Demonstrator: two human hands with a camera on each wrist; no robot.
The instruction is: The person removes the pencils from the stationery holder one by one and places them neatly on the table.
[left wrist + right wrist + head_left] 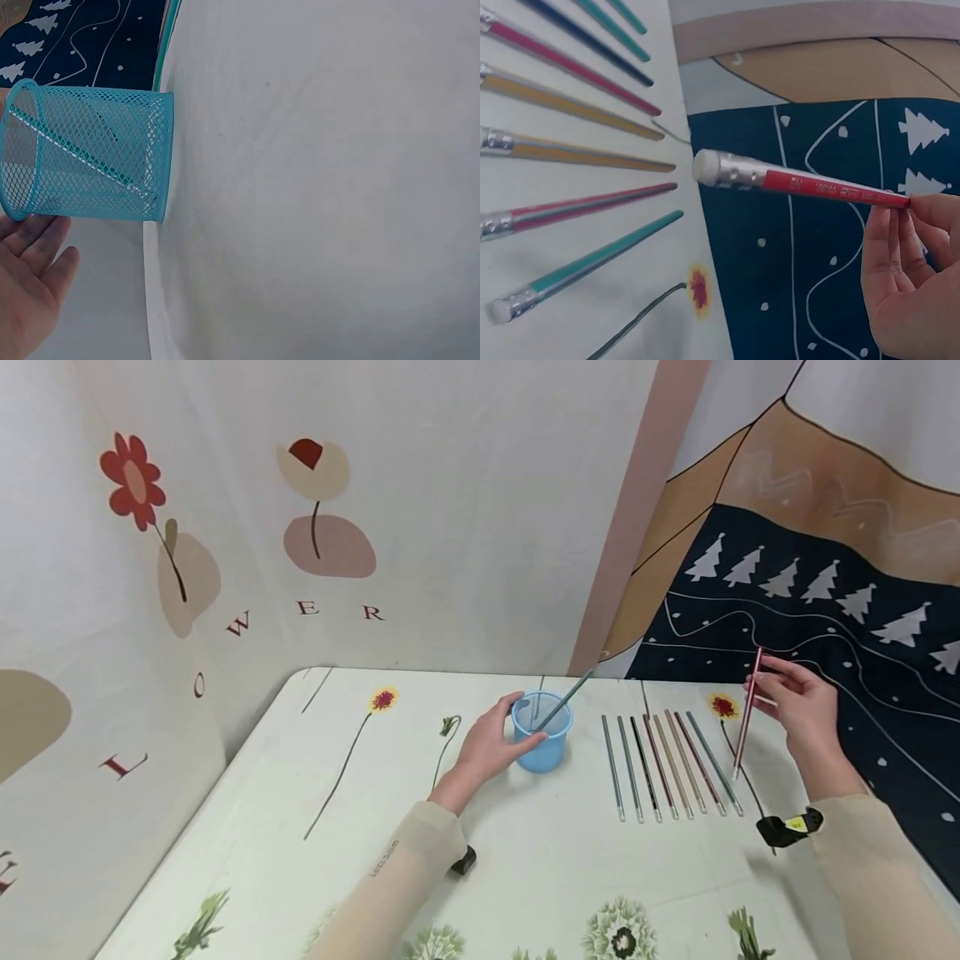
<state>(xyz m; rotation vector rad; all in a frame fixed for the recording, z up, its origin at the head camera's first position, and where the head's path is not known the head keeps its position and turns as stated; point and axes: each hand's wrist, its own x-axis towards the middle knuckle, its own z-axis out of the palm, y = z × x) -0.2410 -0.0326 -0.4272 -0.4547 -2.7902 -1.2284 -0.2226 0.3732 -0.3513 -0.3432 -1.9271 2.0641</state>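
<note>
A blue mesh pencil cup (542, 752) stands upright near the table's back edge, with one teal pencil (567, 699) leaning inside it. My left hand (491, 743) holds the cup from its left side, thumb across the front and fingers toward the back. Over the table's right edge, my right hand (802, 702) pinches a red pencil (817, 187) near its upper end, the white eraser end pointing down. Left of that hand lies a row of several pencils (669, 764) in teal, black, red and gold, their eraser ends toward me.
The table (525, 843) has a white cloth printed with flowers. A pale curtain (465, 527) hangs behind it, and a dark printed cloth (750, 618) hangs at the right. Each wrist carries a black camera, the right one (783, 829) beside the sleeve.
</note>
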